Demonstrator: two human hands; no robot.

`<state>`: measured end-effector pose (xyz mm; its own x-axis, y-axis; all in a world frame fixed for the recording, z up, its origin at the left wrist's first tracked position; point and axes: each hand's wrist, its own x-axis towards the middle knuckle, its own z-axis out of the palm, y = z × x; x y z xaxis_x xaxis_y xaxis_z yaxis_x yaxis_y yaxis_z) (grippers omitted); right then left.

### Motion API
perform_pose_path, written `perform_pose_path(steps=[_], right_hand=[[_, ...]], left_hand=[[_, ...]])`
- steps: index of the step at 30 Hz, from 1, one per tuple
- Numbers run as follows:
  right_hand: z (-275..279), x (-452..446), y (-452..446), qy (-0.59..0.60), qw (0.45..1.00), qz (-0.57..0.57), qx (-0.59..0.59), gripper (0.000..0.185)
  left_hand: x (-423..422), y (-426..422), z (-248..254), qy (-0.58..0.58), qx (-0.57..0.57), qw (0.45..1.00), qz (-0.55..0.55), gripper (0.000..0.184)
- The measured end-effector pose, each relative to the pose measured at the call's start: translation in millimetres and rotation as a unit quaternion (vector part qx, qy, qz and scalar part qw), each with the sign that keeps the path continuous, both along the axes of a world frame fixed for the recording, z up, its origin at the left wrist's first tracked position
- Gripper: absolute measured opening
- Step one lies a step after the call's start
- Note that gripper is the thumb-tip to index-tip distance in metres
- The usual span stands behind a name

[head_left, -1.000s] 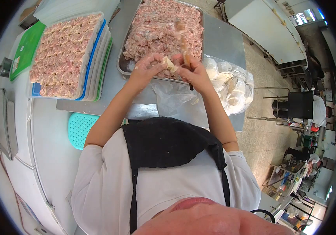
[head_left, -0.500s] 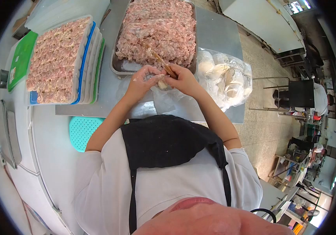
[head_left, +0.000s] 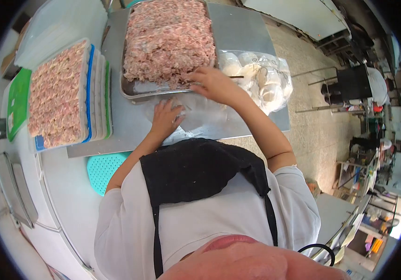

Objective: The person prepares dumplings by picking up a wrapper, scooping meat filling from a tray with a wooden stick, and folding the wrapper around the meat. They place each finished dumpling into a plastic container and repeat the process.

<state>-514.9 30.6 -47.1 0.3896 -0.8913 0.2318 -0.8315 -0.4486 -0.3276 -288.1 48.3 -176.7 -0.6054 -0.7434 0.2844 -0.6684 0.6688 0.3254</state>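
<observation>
My right hand [head_left: 216, 86] is at the near right corner of a metal tray [head_left: 139, 97] heaped with minced meat filling [head_left: 170, 42]. It is closed round a thin wooden spatula [head_left: 237, 77], whose dark handle end sticks out to the right; the other end is hidden by the hand and the filling. My left hand [head_left: 165, 119] lies low over a crumpled clear plastic sheet [head_left: 198, 112] in front of the tray, fingers spread. A pale scrap shows by its fingertips, too blurred to name. To the right lies a clear bag [head_left: 282, 77] of stacked round white wrappers [head_left: 271, 95].
Stacked plastic trays [head_left: 98, 98] stand at the left, the top one filled with rows of meat dumplings [head_left: 58, 93]. Beyond them are a green lid [head_left: 18, 102] and a clear lid [head_left: 62, 32]. A turquoise perforated stool [head_left: 104, 170] is below the table edge. Another person [head_left: 361, 86] is farther right.
My hands have parted from a small wrapped piece held between them. The right hand has moved to the filling with the spatula; the left has dropped onto the plastic sheet, fingers spread.
</observation>
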Motion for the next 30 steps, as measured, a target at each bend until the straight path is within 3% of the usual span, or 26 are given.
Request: perform_pose_path(steps=[2,3,5,6,7,8,10,12,14,15,17,18,19,20,21,22,23,24,25,26,28,29,30], right_hand=[[2.8,6.0,17.5,-0.047,0.984,0.051,0.161,0.035],[-2.5,2.4,23.5,-0.039,0.978,0.070,0.193,0.041],[-22.6,-2.8,36.6,-0.093,0.973,0.049,0.206,0.046],[-30.0,-3.2,45.4,-0.147,0.963,0.035,0.223,0.050],[-32.1,1.4,55.5,-0.317,0.912,0.020,0.262,0.052],[-31.9,8.3,65.1,-0.317,0.912,0.017,0.261,0.052],[-30.3,16.7,76.4,-0.609,0.710,-0.134,0.328,0.047],[-26.8,-0.9,72.1,-0.610,0.721,-0.145,0.296,0.043],[-20.6,-27.1,69.5,-0.609,0.738,-0.167,0.239,0.036],[-3.9,-40.0,71.6,-0.576,0.754,-0.233,0.215,0.031],[-24.4,-96.4,64.7,-0.415,0.856,-0.308,0.016,0.028],[7.8,-104.9,66.6,-0.392,0.835,-0.385,-0.015,0.032],[-15.1,-140.6,59.2,-0.314,0.856,-0.369,-0.179,0.047],[-25.9,-155.4,61.5,-0.314,0.856,-0.370,-0.179,0.047],[-33.5,-165.8,63.9,-0.116,0.891,-0.389,-0.202,0.053],[-36.3,-168.5,65.1,0.085,0.890,-0.393,-0.217,0.059],[-43.1,-163.1,72.7,0.036,0.916,-0.400,-0.021,0.060],[-93.6,-176.2,82.8,0.248,0.905,-0.331,-0.101,0.055],[-99.8,-165.0,92.6,0.312,0.904,-0.275,-0.097,0.050],[-113.0,-153.6,98.3,0.305,0.917,-0.257,-0.027,0.042],[-111.3,-136.0,96.1,0.294,0.928,-0.229,-0.022,0.035],[-104.5,-137.6,91.1,0.146,0.942,-0.273,0.126,0.033],[-92.9,-137.5,84.2,-0.004,0.914,-0.306,0.268,0.031]], left_hand=[[-5.6,-8.0,-5.2,0.002,0.195,0.971,-0.135,0.036],[-8.3,-5.4,-1.9,0.000,0.194,0.971,-0.142,0.036],[-15.6,0.4,16.3,0.207,0.290,0.921,-0.157,0.037],[-23.4,0.2,29.7,0.206,0.291,0.920,-0.162,0.037],[-32.5,0.5,46.5,0.265,0.202,0.928,-0.163,0.038],[-41.0,0.5,59.1,0.322,0.111,0.926,-0.161,0.039],[-58.9,-6.3,71.4,0.323,0.094,0.924,-0.179,0.039],[-74.5,-13.1,84.1,0.324,0.076,0.922,-0.199,0.040],[-86.8,-17.0,97.5,0.220,0.004,0.948,-0.229,0.050],[-89.9,-15.6,102.5,0.198,0.039,0.946,-0.255,0.052],[-91.6,-16.0,102.2,0.222,0.030,0.940,-0.257,0.052],[-90.0,-16.2,100.6,0.246,0.023,0.935,-0.255,0.052],[-84.8,-16.8,97.5,0.242,0.026,0.943,-0.227,0.047],[-78.6,-17.4,98.4,0.242,0.026,0.943,-0.228,0.047],[-71.6,-18.2,101.5,0.251,0.023,0.949,-0.189,0.047],[-63.8,-19.7,103.8,0.260,0.020,0.954,-0.151,0.047],[-55.0,-22.2,104.5,0.260,0.017,0.954,-0.151,0.047],[-45.4,-24.8,105.0,0.259,0.003,0.959,-0.117,0.045],[-37.0,-27.1,104.6,0.259,-0.010,0.962,-0.081,0.042],[-29.8,-28.9,103.0,0.260,-0.011,0.962,-0.078,0.042],[-16.6,-28.6,97.9,0.262,0.019,0.965,0.004,0.039],[-13.8,-28.3,95.1,0.281,0.030,0.959,0.021,0.035],[-12.9,-27.4,92.5,0.284,0.029,0.958,0.025,0.035]])
